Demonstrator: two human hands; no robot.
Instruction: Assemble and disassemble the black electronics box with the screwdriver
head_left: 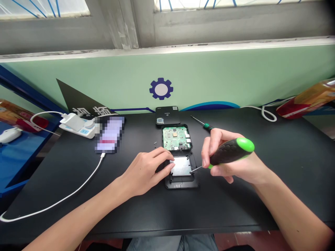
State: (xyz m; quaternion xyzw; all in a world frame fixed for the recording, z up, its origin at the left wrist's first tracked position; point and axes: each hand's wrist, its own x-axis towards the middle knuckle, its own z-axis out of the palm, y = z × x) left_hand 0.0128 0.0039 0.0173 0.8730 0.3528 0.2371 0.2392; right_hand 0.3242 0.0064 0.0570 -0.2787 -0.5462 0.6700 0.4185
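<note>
My right hand (230, 157) is closed around a screwdriver (230, 150) with a black and bright green handle. Its thin shaft slants down left, and the tip meets the right edge of a silver metal plate (181, 166). The plate lies in a black plastic cover (180, 184) flat on the table. From the left, my left hand (150, 169) holds the plate at its left edge, thumb and fingertips on it. Just behind sits the black case half (192, 141) with a green circuit board (174, 137) inside.
Small screws (155, 143) lie left of the board. Behind it is a closed black box (167, 115); a second screwdriver (205, 124) lies to the right. A phone (110, 134), its white cable (86, 184) and a power strip (81, 127) occupy the left. A green partition (209, 76) borders the back.
</note>
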